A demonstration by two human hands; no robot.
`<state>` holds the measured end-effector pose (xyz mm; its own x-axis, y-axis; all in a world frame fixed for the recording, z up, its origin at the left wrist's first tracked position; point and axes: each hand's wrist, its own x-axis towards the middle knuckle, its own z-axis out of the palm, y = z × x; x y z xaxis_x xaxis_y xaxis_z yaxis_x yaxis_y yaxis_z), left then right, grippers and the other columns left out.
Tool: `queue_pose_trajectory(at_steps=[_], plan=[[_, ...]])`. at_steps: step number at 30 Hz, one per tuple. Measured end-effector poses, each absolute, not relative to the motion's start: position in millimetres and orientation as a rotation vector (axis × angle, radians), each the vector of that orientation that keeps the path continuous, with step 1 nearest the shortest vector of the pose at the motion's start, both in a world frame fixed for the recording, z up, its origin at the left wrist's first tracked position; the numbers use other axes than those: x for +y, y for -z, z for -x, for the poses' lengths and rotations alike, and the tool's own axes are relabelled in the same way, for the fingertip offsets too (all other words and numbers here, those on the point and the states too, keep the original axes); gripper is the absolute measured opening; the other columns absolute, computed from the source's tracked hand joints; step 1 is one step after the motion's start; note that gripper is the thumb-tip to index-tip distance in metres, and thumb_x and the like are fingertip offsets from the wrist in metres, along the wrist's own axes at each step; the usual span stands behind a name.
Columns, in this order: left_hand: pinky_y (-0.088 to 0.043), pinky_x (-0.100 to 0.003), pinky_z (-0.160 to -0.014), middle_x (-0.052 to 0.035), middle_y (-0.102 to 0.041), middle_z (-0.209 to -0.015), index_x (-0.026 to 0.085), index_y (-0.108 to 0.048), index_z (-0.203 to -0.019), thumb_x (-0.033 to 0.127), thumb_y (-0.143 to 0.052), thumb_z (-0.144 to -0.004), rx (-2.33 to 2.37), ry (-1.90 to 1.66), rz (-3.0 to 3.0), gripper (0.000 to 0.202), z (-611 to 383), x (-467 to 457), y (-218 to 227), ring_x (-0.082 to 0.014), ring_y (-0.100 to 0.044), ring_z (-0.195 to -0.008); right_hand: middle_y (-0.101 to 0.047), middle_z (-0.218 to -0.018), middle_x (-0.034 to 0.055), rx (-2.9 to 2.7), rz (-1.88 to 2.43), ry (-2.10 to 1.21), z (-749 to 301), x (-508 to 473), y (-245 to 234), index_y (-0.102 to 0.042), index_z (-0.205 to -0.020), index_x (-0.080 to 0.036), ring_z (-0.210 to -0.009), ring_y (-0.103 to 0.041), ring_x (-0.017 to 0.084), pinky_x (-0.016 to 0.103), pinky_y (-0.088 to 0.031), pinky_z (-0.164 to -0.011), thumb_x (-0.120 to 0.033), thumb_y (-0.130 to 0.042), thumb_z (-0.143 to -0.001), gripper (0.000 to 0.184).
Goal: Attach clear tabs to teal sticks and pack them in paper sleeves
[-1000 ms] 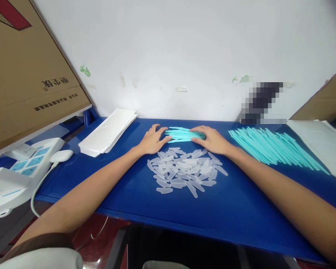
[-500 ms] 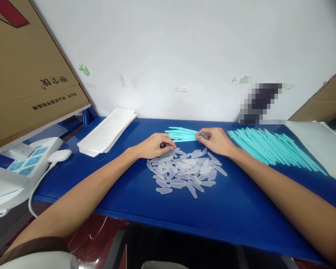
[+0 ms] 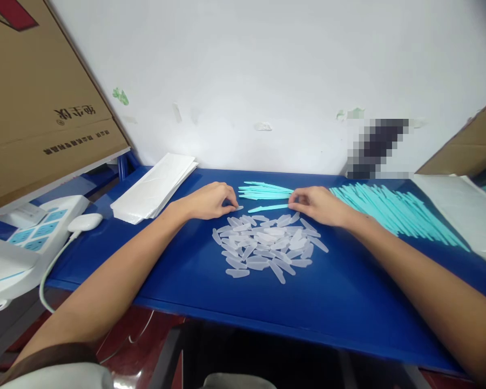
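Observation:
My left hand (image 3: pixel 216 201) pinches a small translucent blade cap (image 3: pixel 240 208) between thumb and fingertips, just beyond the left side of a loose heap of such caps (image 3: pixel 263 243). Facing it, my right hand (image 3: pixel 314 205) is closed on the right end of a thin turquoise eyebrow razor (image 3: pixel 269 207). The razor's narrow tip points left at the cap, with a gap between them. Right behind it lies a small bunch of similar turquoise razors (image 3: pixel 263 190), its right end partly hidden by my right hand.
A larger spread of turquoise razors (image 3: pixel 397 210) lies right, beside a pale plastic sheet (image 3: pixel 453 200). White flat packets (image 3: pixel 154 186) are stacked at left, near a power strip (image 3: pixel 44 232) with a white plug and cable. A big cardboard box (image 3: pixel 44 86) leans in from the left.
My right hand has drawn one razor towards me, out of the small bunch. My left hand has moved left, off the heap's far edge, with a cap in its fingers.

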<state>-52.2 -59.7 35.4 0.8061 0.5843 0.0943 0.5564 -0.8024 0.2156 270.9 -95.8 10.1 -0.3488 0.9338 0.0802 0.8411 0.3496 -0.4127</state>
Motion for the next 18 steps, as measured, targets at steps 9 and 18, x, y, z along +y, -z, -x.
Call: queue_pose_trajectory(at_steps=[9, 18], plan=[[-0.047, -0.031, -0.073, -0.011, -0.066, -0.1, 0.016, -0.072, -0.12, 0.027, -0.051, -0.095, 0.993, -0.585, -2.722, 0.034, 48, -55, -17, -0.0186, -0.062, -0.082, -0.056, -0.065, -0.001, -2.138, 1.504, -0.589, -271, -109, -6, -0.06, -0.087, -0.021, -0.059, -0.046, 0.015, 0.03, -0.034, -0.06, -0.054, -0.052, -0.093, 0.034], [-0.052, -0.029, -0.07, -0.0055, -0.072, -0.081, 0.014, -0.076, -0.1, 0.044, -0.071, -0.083, 1.049, -1.187, -1.893, 0.034, 30, -55, 0, -0.0161, -0.064, -0.073, -0.052, -0.056, -0.0027, -1.936, 1.478, -0.41, -269, -107, 2, -0.063, -0.084, -0.021, -0.053, -0.043, 0.014, 0.031, -0.034, -0.058, -0.051, -0.057, -0.091, 0.032]])
